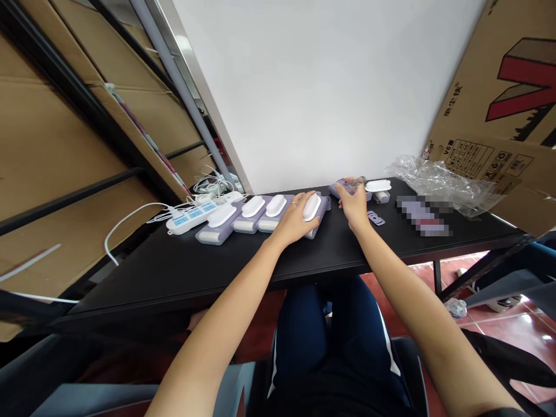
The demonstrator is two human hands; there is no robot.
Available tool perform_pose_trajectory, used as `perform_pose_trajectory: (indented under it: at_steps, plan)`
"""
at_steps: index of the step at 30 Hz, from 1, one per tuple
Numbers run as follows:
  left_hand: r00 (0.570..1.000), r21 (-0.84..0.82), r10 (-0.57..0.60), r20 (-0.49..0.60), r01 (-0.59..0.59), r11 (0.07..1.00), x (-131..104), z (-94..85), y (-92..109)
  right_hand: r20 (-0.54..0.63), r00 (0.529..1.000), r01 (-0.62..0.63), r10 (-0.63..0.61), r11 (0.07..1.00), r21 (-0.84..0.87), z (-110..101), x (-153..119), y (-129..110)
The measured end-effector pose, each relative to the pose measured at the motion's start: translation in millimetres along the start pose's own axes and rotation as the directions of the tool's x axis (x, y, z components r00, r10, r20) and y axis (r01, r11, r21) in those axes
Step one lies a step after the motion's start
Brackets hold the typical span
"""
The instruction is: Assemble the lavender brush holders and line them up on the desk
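Observation:
My left hand point(299, 219) is closed around the white oval top point(311, 207) of a lavender device at the right end of a row. Several similar lavender pieces with white oval tops point(253, 207) lie beside it to the left. My right hand point(355, 202) has its fingers bent at a lavender part point(336, 189) with small, dark, wiry bits near the wall. What its fingertips hold is too small to make out. Another white oval piece point(379, 186) sits just right of that hand, and a flat lavender plate with holes point(376, 218) lies below it.
A white power strip point(202, 213) with cables lies at the left of the black table point(182, 278). Crumpled clear plastic point(443, 180) and a blurred lavender item point(422, 215) are on the right. A printed cardboard box point(486, 133) stands at the right, a white panel point(321, 92) behind.

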State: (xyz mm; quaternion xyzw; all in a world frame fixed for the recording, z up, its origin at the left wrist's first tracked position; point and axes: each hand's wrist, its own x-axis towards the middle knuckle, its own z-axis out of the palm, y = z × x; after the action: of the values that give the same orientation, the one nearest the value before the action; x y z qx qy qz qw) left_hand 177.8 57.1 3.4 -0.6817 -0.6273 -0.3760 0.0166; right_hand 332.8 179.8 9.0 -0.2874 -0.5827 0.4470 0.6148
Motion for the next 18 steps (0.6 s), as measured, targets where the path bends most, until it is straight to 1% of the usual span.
perform_pose_trajectory:
  at_steps: [3,5,9,11,13,15,16,18]
  plan:
    - [0.997,-0.034,0.046,0.064,-0.044,0.998,-1.1,-4.6,4.1,0.016,0.996,0.087,-0.086,0.994,-0.062,-1.0,2.0,5.2]
    - [0.992,-0.069,0.084,0.098,-0.077,0.995,-2.2,-6.3,6.7,0.011,0.995,0.102,-0.101,0.992,-0.079,-1.4,3.6,7.4]
    - [0.972,-0.155,0.178,0.155,-0.154,0.976,-3.3,-5.7,9.6,-0.008,0.999,0.037,-0.037,0.998,-0.056,-1.9,5.0,5.5]
    - [0.966,-0.183,0.194,0.171,-0.162,0.97,-2.7,-3.7,9.2,0.014,1.0,-0.016,0.016,0.999,-0.038,-2.1,3.4,2.1]
    - [0.972,-0.203,0.168,0.162,-0.134,0.97,-1.3,-0.9,7.4,0.077,0.995,-0.057,0.059,0.998,-0.023,-1.7,-0.4,-2.1]
    - [0.989,-0.217,0.097,0.107,-0.072,0.973,0.3,2.0,4.4,0.17,0.984,-0.042,0.048,0.998,-0.036,-0.5,-6.8,-6.5]
    - [0.996,-0.222,0.057,0.066,-0.041,0.974,1.0,3.1,2.6,0.22,0.975,-0.003,0.017,0.998,-0.063,0.5,-10.7,-8.7]
    - [1.0,-0.209,0.01,0.0,-0.01,0.978,1.9,4.5,-0.5,0.319,0.944,0.136,-0.085,0.98,-0.143,2.9,-19.0,-12.8]
